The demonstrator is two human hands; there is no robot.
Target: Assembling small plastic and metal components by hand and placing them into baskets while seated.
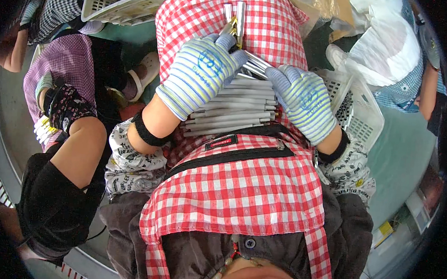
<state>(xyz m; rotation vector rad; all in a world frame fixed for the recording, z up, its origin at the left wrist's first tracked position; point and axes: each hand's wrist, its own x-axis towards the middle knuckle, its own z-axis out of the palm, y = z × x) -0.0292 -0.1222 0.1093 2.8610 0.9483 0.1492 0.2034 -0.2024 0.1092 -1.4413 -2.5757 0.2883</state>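
My left hand (201,71), in a blue-and-white striped glove, is closed around a small bundle of slim rods, whose white and brass-coloured ends (234,25) stick out beyond the fingers. My right hand (307,103), gloved alike, has its fingers curled against the bright silver rods (256,64) that span the gap between both hands. Below them a stack of slim grey-white rods (230,107) lies crosswise on my lap, over the red-and-white checked apron (231,189). Some rods have brass-coloured tips at the right. My palms and the undersides of the fingers are hidden.
A white basket (369,108) with dark-ended pieces stands beside my right hand. Another white basket (124,8) with slim pieces is at the far left. Co-workers sit close by, one in a purple checked apron (69,63) on the left, another in blue and white on the right.
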